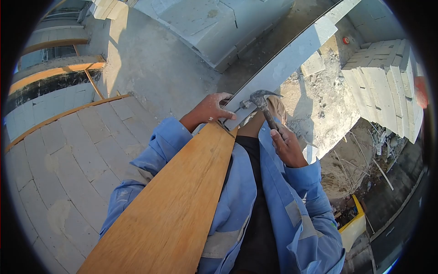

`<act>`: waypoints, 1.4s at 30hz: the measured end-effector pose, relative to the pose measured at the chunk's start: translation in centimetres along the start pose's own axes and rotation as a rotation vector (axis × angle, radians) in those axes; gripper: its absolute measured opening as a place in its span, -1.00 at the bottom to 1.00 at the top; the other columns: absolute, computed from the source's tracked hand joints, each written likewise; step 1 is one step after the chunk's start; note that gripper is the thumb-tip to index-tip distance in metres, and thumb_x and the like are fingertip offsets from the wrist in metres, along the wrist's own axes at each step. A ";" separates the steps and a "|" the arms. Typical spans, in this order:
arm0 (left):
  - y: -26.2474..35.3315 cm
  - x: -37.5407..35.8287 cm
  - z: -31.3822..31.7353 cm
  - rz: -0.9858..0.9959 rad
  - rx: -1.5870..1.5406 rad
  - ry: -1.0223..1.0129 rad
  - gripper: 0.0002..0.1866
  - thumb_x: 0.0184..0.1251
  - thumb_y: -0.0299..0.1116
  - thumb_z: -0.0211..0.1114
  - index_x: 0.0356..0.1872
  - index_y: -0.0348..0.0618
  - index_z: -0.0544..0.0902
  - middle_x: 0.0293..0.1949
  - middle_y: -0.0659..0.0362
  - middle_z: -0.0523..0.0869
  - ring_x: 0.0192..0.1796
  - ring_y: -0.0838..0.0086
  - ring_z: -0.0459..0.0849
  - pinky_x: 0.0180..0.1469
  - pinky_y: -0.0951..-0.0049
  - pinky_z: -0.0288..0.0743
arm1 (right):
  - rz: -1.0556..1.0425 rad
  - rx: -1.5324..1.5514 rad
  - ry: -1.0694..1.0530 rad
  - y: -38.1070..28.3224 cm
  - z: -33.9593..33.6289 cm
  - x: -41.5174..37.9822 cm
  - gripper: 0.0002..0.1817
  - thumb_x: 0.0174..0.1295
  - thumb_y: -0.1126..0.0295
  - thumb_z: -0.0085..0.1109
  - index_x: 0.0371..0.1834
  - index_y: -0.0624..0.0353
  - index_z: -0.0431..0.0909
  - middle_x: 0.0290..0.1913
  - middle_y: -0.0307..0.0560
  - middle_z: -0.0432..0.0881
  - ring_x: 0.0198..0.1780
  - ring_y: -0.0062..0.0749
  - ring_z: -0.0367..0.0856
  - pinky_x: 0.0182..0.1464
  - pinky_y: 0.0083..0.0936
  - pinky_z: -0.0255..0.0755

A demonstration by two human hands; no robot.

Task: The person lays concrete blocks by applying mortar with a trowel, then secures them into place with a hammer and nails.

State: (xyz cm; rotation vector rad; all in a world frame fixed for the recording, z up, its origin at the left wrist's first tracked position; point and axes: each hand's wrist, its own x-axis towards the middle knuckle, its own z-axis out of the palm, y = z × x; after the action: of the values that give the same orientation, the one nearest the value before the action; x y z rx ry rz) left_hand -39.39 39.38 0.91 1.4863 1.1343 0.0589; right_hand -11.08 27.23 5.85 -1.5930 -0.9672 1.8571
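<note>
1. Right hand (287, 146), centre-right of frame, is clenched round the handle of a dark steel claw hammer (263, 101), wrist bent upward.
2. Left hand (210, 109) presses curled fingers on a grey metal beam (292, 57).
3. Long orange-brown wooden plank (173, 210) runs from lower left up to the beam.

smooth wooden plank (175, 205); metal hammer head (259, 97)

Hammer (263, 104) lies right of plank (182, 201), below beam (292, 57).

Block wall (68, 155) left; stacked blocks (388, 86) right; rubble (319, 105), yellow bin (353, 226) below.
</note>
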 end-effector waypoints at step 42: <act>0.3 0.2 -0.4 -0.040 -0.033 -0.031 -0.13 -0.15 -0.06 0.61 0.19 -0.46 0.55 0.03 -0.16 0.72 0.08 0.17 0.71 0.18 0.31 0.50 | -0.122 0.195 0.257 -2.6 -2.1 -0.3 -0.51 0.54 0.08 -0.05 0.23 0.30 0.46 -0.55 -0.35 0.34 -0.62 -0.73 0.25 -0.59 -0.70 0.16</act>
State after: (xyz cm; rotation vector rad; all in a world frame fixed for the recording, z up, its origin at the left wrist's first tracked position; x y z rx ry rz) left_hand -39.34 39.84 1.19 1.4308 1.1326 0.0271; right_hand -9.16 28.95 7.95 -1.5696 -0.7298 1.5665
